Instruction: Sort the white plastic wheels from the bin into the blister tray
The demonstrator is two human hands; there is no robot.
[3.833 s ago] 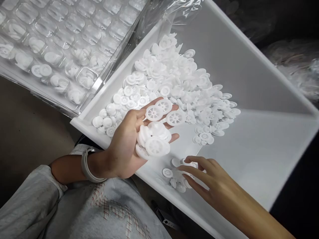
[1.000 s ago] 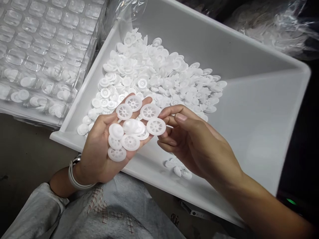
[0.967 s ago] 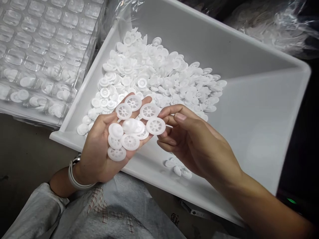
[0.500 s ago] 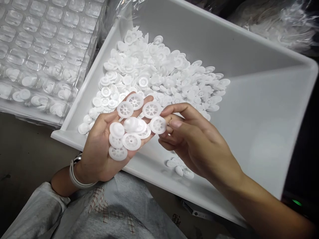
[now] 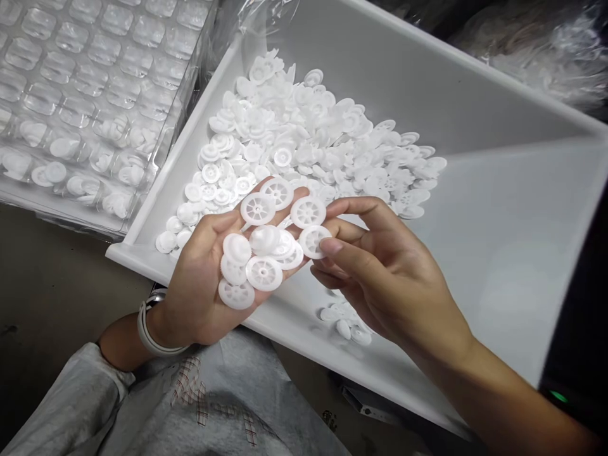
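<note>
My left hand (image 5: 204,285) lies palm up over the near rim of a white bin (image 5: 498,253), cupping several white plastic wheels (image 5: 259,253) with spokes. My right hand (image 5: 384,272) is beside it, thumb and fingers pinched on one white wheel (image 5: 313,240) at the edge of the left hand's fingertips. A large heap of the same white wheels (image 5: 313,139) fills the far left part of the bin. A small separate cluster of wheels (image 5: 346,320) lies on the bin floor under my right hand.
A clear blister tray (image 5: 90,82) with many pockets sits at the left, its nearest rows holding white wheels. Crumpled clear plastic bags (image 5: 536,50) lie beyond the bin at top right. A grey sleeve and a wristband are on my left arm.
My right hand came up from the small cluster on the bin floor to my left hand. Over the last second its thumb closed over one wheel. Both hands drifted slightly right.
</note>
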